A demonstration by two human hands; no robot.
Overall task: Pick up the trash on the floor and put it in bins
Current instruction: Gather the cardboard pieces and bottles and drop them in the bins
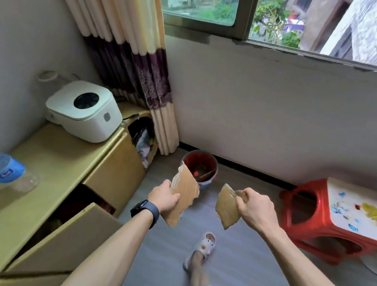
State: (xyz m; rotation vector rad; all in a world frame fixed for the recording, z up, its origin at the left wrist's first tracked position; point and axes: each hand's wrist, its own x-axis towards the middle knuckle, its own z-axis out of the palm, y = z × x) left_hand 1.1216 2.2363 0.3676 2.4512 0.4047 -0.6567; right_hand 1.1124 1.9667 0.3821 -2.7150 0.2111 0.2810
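Floor (pixel 251 269), bin (pixel 201 153) beyond: L grip (pixel 164 197) tight on cardboard scrap (pixel 184 188), R grip (pixel 254 209) tight on 2nd scrap (pixel 226 211).

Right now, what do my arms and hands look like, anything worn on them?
No sleeves show on the left arm or right arm. The left hand and right hand are gloveless. A watch with a black rectangular face and dark strap sits on the left wrist; the right wrist wears nothing.
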